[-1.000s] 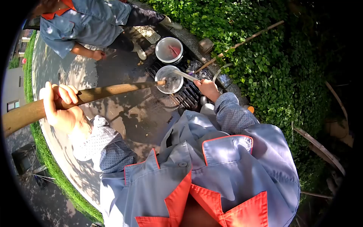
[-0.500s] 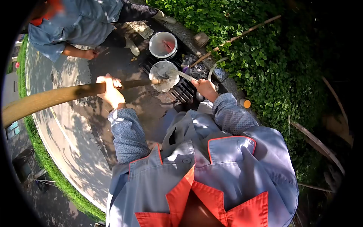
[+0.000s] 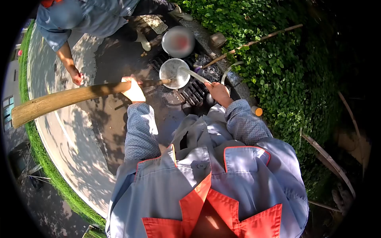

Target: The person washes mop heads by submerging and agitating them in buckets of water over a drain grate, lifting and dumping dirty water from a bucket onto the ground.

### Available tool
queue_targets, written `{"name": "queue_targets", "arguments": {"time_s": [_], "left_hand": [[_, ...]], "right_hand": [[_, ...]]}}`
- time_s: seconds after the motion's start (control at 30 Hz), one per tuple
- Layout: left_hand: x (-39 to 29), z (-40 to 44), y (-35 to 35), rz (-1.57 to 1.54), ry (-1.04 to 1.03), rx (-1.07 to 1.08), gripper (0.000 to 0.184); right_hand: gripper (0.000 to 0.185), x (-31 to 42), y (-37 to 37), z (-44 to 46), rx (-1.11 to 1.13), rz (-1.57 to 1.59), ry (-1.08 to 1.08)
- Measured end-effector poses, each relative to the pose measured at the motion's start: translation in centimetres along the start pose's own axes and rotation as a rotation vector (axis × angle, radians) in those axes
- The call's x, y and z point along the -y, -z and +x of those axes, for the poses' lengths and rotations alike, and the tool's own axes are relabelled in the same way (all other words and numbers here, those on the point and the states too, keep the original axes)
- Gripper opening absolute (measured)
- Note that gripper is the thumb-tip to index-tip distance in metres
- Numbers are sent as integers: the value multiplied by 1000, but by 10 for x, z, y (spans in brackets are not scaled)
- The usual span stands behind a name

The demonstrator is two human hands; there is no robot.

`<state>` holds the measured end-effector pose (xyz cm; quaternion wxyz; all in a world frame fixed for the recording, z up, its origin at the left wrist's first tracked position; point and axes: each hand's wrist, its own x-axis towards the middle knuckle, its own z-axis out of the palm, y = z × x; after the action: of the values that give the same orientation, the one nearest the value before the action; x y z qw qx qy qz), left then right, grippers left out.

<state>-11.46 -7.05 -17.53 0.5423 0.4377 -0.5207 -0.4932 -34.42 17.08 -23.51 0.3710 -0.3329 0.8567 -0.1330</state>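
My left hand (image 3: 135, 90) is closed around a thick wooden pole (image 3: 67, 97), whose wide end sticks out to the left. The pole's narrow end reaches a white bucket (image 3: 163, 73) on the ground ahead of me. A pale, slim stick (image 3: 197, 75) slants from the bucket to my right hand (image 3: 219, 93), with the fingers wrapped round it. Whitish-grey stuff coats the bucket's inside. The stick's far end lies inside the rim; what it is attached to, if anything, I cannot make out.
Another white bucket (image 3: 164, 44) with something red inside stands behind. A dark slotted grate (image 3: 193, 92) lies beside the near bucket. Another person (image 3: 95, 20) bends at the upper left, one hand (image 3: 76, 76) lowered near the pole. Leafy bushes (image 3: 270, 55) and a long branch (image 3: 258, 37) border the right.
My left hand and the pole have shifted right, bringing the pole's wide end into view. My right hand keeps its hold. The other person's arm has stretched down towards the pole.
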Motion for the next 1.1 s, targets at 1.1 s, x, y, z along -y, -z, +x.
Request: {"name": "queue_targets", "arguments": {"time_s": [1.1], "left_hand": [[49,-22,6,-61,124,-255,21]], "right_hand": [[66,38,42,149,-81,123,-56]]}}
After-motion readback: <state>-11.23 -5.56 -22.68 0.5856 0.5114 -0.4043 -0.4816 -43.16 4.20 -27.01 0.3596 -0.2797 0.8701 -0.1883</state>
